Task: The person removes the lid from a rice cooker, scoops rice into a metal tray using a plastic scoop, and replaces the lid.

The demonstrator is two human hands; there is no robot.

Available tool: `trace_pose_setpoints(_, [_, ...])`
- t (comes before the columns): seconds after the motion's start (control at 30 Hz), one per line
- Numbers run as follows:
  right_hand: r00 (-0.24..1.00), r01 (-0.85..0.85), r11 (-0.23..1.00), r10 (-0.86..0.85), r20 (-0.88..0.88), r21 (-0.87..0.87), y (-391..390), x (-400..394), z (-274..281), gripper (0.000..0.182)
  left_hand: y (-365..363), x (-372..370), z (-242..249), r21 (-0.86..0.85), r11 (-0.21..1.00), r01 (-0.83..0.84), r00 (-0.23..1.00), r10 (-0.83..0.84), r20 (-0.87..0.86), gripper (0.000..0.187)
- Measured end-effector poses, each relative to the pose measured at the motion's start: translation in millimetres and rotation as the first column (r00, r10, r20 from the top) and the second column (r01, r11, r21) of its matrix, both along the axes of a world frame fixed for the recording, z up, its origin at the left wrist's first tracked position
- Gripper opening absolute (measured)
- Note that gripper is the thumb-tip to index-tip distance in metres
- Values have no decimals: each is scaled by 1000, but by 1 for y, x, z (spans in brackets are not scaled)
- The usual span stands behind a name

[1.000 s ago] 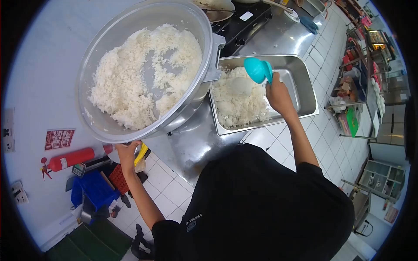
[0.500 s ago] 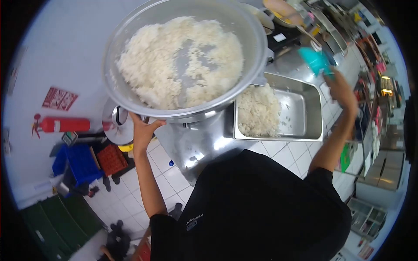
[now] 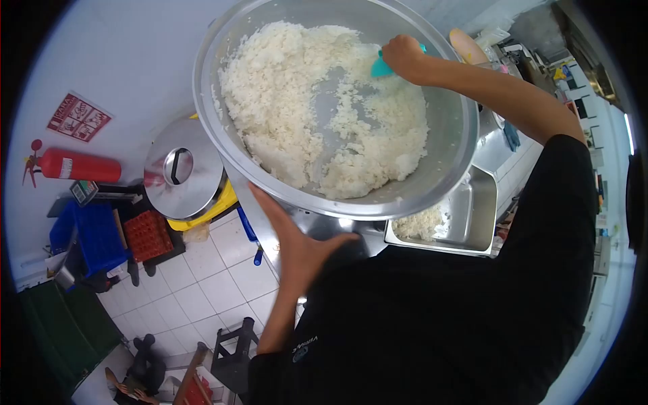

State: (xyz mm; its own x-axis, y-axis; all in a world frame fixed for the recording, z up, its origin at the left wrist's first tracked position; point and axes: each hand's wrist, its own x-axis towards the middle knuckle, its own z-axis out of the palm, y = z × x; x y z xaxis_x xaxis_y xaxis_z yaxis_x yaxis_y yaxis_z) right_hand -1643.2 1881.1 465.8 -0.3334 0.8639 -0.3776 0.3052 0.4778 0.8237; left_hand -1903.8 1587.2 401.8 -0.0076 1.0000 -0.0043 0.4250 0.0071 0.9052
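A large metal pot [image 3: 223,138] stands tilted towards me, with cooked white rice [image 3: 270,94] heaped round its inside and bare metal showing in the middle. My right hand [image 3: 403,57] is closed round a teal plastic scoop [image 3: 382,67] and holds it down against the rice at the pot's far right side. My left hand [image 3: 300,250] lies against the near side of the pot, thumb stretched wide; its fingertips are partly hidden under the rim. Below the pot on the right, a rectangular steel pan [image 3: 482,212] holds more rice [image 3: 420,226] in its left part.
A round metal lid [image 3: 158,162] leans at the left above a yellow object [image 3: 226,199]. A fire extinguisher [image 3: 79,164] hangs on the wall. Blue crates [image 3: 101,233], a red crate [image 3: 147,235] and a dark stool [image 3: 233,351] stand on the left. Another person [image 3: 145,371] sits at lower left.
My right hand has brought the teal scoop from beyond the steel pan, at the right, into the pot. My view has shifted, and the pot now covers more of the pan.
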Motion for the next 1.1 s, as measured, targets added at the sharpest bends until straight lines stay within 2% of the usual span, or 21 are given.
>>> trace_pose_setpoints(0.07, [997, -33, 981, 20, -68, -192, 6, 10, -7, 13, 0, 19, -19, -7, 999, -38, 997, 39, 70, 154])
trace_pose_setpoints(0.1, [998, -33, 977, 21, -57, -209, 6, 16, -10, 13, 0, 25, -30, -3, 997, -73, 989, 73, 125, 155])
trace_pose_setpoints(0.17, [984, 26, 957, -76, -163, -290, 8, 25, -10, 14, 6, 32, -42, 10, 996, -94, 990, 92, 107, 153])
trace_pose_setpoints(0.2, [986, 22, 953, -71, -153, -303, 11, 23, -5, 14, 6, 31, -46, 34, 996, -78, 992, 74, 106, 137])
trace_pose_setpoints(0.27, [938, 317, 849, -347, 4, -422, 15, 24, 4, 18, 5, 31, -51, 84, 996, -32, 995, 23, 101, 105])
trace_pose_setpoints(0.3, [940, 314, 852, -342, 10, -419, 16, 28, 4, 18, 9, 31, -54, 124, 992, -15, 995, 3, 96, 89])
trace_pose_setpoints(0.37, [931, 238, 866, -332, -150, -439, 2, 35, 3, 18, 9, 31, -57, 192, 981, 36, 995, -53, 86, 58])
trace_pose_setpoints(0.43, [936, 215, 861, -317, -155, -462, -6, 33, 4, 20, 6, 31, -58, 256, 962, 93, 991, -113, 66, 31])
trace_pose_setpoints(0.47, [941, 182, 859, -294, -170, -478, -8, 29, 5, 22, 7, 33, -60, 254, 962, 97, 991, -118, 68, 31])
trace_pose_setpoints(0.5, [939, 187, 858, -299, -169, -478, -8, 26, 3, 22, 8, 34, -61, 252, 964, 79, 991, -103, 83, 41])
trace_pose_setpoints(0.57, [938, 264, 806, -343, -55, -529, -5, 21, 0, 27, 9, 37, -64, 252, 967, 42, 991, -72, 112, 65])
trace_pose_setpoints(0.7, [906, 327, 747, -422, -33, -579, -1, 30, -6, 32, 8, 40, -68, 253, 965, -68, 984, 23, 176, 120])
trace_pose_setpoints(0.77, [768, 570, 587, -630, 118, -575, -18, -8, 21, 36, 8, 40, -71, 252, 959, -127, 975, 74, 210, 148])
trace_pose_setpoints(0.9, [777, 572, 573, -608, 162, -587, -29, -2, 15, 38, 8, 36, -61, 240, 963, -119, 972, 64, 225, 147])
trace_pose_setpoints(0.97, [627, 659, 354, -746, 224, -664, -33, 11, 4, 40, 15, 30, -46, 353, 924, -148, 979, 86, 185, 147])
trace_pose_setpoints(1.03, [732, 504, 349, -658, 177, -790, -56, 6, -5, 38, 13, 37, -66, 326, 933, -153, 975, 89, 203, 147])
trace_pose_setpoints(1.1, [726, 460, 328, -674, 136, -825, -78, -18, -6, 37, 8, 41, -73, 283, 949, -138, 975, 80, 207, 147])
